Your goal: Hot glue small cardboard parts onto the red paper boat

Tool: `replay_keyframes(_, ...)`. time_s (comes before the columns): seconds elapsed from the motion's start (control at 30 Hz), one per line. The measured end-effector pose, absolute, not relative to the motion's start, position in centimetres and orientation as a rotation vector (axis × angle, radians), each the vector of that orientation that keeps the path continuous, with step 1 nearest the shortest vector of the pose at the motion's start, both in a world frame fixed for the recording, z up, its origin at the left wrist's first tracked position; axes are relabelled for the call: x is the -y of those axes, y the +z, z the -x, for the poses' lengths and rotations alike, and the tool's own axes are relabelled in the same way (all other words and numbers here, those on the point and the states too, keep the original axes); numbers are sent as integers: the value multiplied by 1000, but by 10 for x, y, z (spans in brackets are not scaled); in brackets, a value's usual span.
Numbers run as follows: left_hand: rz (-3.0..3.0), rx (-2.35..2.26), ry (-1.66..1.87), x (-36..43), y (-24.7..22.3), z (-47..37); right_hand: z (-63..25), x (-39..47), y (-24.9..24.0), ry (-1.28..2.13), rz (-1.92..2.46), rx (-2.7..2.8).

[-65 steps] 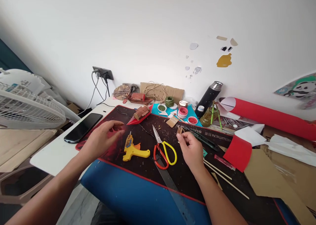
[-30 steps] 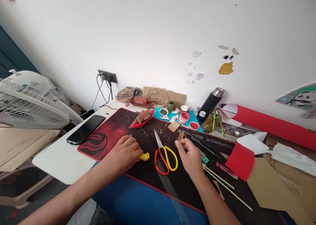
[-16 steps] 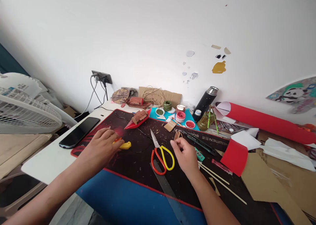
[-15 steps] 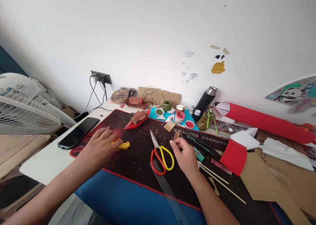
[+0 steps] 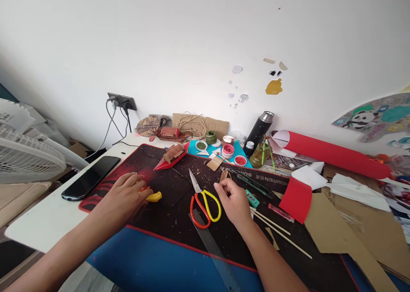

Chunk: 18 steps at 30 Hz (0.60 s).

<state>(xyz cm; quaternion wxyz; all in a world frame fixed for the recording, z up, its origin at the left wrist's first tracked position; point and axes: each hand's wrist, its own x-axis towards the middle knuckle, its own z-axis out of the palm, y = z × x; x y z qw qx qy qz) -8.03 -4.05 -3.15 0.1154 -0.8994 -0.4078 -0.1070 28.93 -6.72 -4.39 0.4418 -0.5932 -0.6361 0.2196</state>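
Observation:
My left hand (image 5: 130,193) lies on the dark mat (image 5: 166,217), its fingers closed over a yellow tool with an orange part (image 5: 154,196); its working end is hidden. My right hand (image 5: 235,200) rests with thumb and fingers curled together, and whatever may be in them is hidden. Between the two hands lie scissors (image 5: 205,200) with one red and one yellow handle, blades pointing away. A metal ruler (image 5: 218,255) runs under the handles. Beyond the left hand stands a small red paper boat (image 5: 171,160) with a brown cabin (image 5: 174,152) on it.
Open paint pots (image 5: 227,151) stand on blue paper (image 5: 193,147) at the back, beside a black flask (image 5: 259,129). Right of my right hand lie wooden sticks (image 5: 278,228), red paper (image 5: 296,199) and cardboard (image 5: 329,223). A phone (image 5: 91,177) is at left, near a fan (image 5: 28,151).
The whole scene has shifted slightly left as the camera turned right. Both hands keep their places and grips relative to the scissors and mat.

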Motion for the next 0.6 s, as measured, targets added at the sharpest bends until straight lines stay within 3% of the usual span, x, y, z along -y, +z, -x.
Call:
replay_keyframes(0.17, 2804, 1214, -374, 33, -7, 78, -289, 68, -43, 550, 1482, 1586)
replay_keyframes(0.37, 2824, 1240, -426, -16, 60, 35, -288, 68, -45, 566, 1507, 1582)
replay_keyframes(0.6, 2649, 1192, 43, -148, 90, -43, -288, 70, -40, 584, 1513, 1600)
